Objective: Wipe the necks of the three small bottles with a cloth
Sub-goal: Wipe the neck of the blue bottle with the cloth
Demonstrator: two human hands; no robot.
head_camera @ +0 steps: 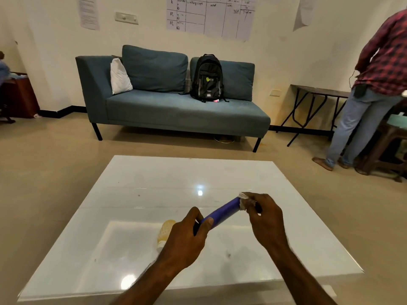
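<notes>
A slim purple bottle (223, 211) is held tilted above the white table (136, 183), its neck pointing up and to the right. My left hand (187, 236) grips its lower end. My right hand (263, 219) pinches a pale cloth (244, 200) wrapped around the bottle's neck, which the cloth hides. A yellowish bottle (165, 233) lies on the table just left of my left hand, partly hidden by it. No third bottle shows.
A blue sofa (176, 111) with a black backpack (208, 78) stands beyond the table. A person in a checked shirt (374, 84) stands at the right next to a folding table (317, 93).
</notes>
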